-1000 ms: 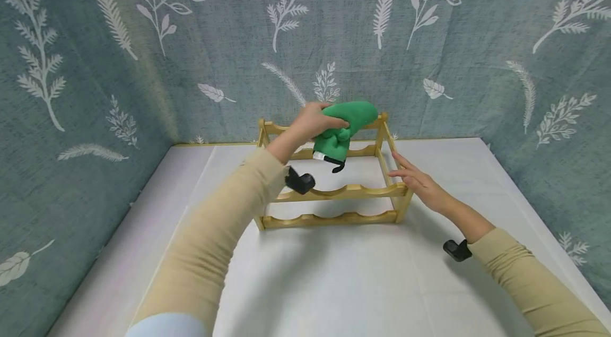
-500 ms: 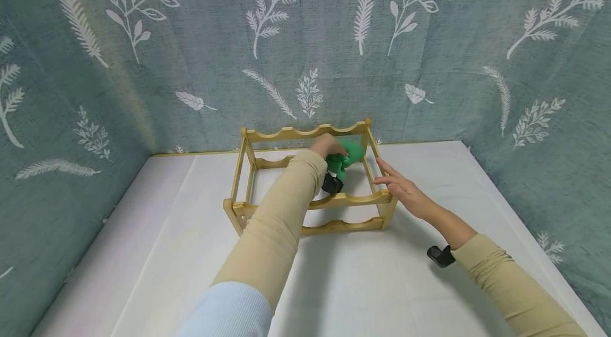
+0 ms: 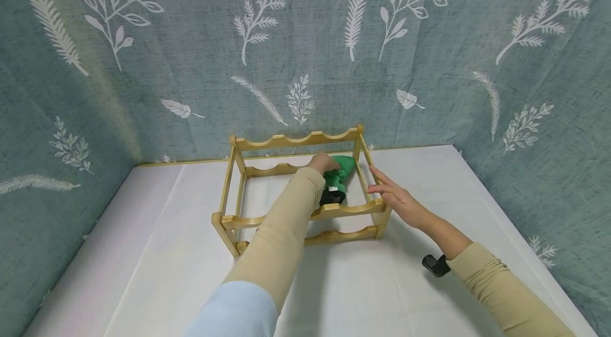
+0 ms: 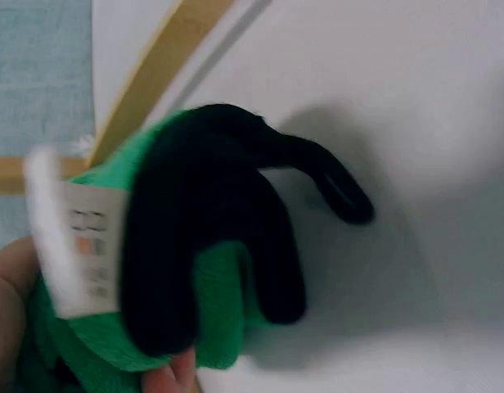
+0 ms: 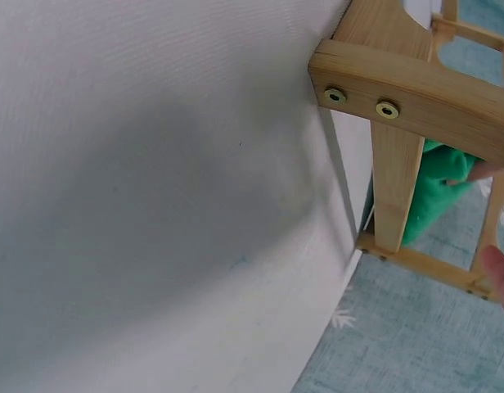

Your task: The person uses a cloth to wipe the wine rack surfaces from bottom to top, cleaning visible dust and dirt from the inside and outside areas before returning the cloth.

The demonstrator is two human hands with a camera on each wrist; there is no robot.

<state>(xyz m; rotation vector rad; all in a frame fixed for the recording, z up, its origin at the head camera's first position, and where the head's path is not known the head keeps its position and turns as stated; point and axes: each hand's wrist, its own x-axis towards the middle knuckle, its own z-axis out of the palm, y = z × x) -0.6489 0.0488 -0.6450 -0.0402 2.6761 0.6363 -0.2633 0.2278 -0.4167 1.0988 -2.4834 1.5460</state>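
My left hand (image 3: 323, 162) grips a green plush toy (image 3: 345, 164) down inside the right part of a two-tier wooden wine rack (image 3: 334, 210). In the left wrist view the plush toy (image 4: 219, 307) shows black legs and a thin black tail, and a white printed tag (image 4: 92, 246) hangs off it. Thumb and fingers show at its edges. At the rack's right end, my right hand (image 3: 398, 201) rests its outstretched fingers along the top side bar. From the right wrist, green plush (image 5: 436, 192) appears behind the rack's end post (image 5: 395, 180).
The rack stands on a white-covered table (image 3: 143, 252), close to a teal leaf-patterned cloth (image 3: 191, 61) at the back. Scalloped rails run along its front and back. Black wrist cameras sit on both arms, the right camera (image 3: 435, 266) hanging beside the cuff.
My left hand has lowered the plush toy from above the rack down between its rails. My right hand stays at the rack's right end. The head view has shifted slightly.
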